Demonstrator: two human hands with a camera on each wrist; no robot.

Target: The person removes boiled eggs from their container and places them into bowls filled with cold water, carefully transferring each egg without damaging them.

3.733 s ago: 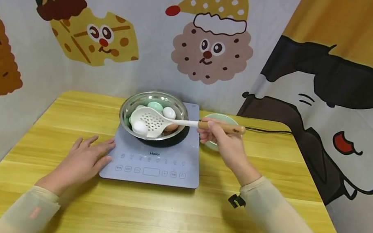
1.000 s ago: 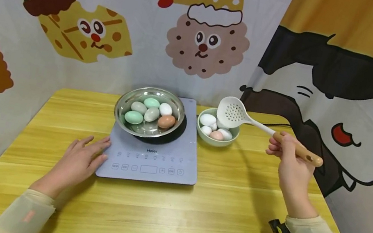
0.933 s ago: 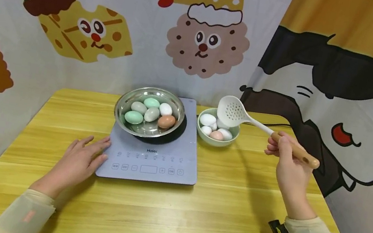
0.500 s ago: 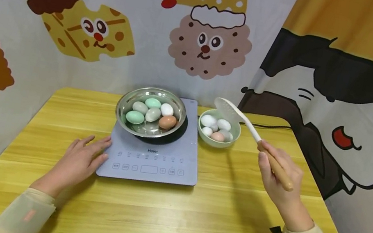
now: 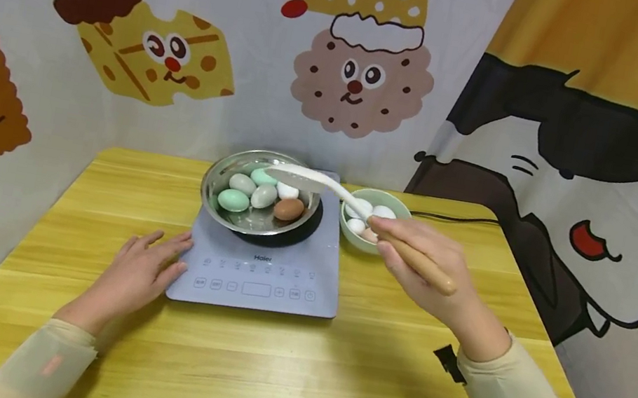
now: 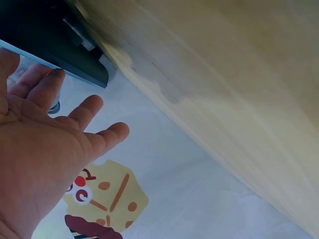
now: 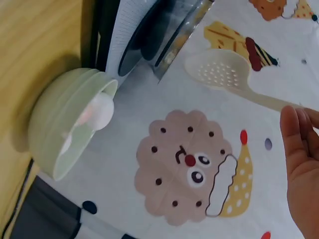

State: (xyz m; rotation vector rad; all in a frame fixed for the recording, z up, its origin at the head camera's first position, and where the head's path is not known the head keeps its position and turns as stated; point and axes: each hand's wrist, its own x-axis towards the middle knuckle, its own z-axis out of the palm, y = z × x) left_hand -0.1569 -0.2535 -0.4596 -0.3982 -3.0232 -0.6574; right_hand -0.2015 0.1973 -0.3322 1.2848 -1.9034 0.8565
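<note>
My right hand [image 5: 428,268] grips the wooden handle [image 5: 419,265] of a white perforated skimmer [image 5: 297,175]. The skimmer's head hangs over the right side of a metal bowl [image 5: 210,198], and it bears nothing in the right wrist view. In that bowl lie several eggs: green ones [image 5: 233,200], greyish ones [image 5: 264,196], a brown one [image 5: 288,209] and a white one partly hidden by the skimmer. White eggs [image 5: 383,212] and a pinkish one fill a pale green bowl [image 7: 55,119], partly covered by my right hand. My left hand [image 5: 135,277] rests at the left edge of the induction cooker [image 5: 308,261], fingertips touching it.
The metal bowl sits on the cooker's black heating zone [image 5: 315,223]. A black cable [image 5: 456,218] runs along the table's back right. A cartoon-printed cloth [image 5: 264,75] hangs behind the wooden table [image 5: 237,370].
Earlier the skimmer lifted a white egg from the metal bowl and moved right. It tipped over the green bowl, then swung back left over the metal bowl. The left hand stayed put.
</note>
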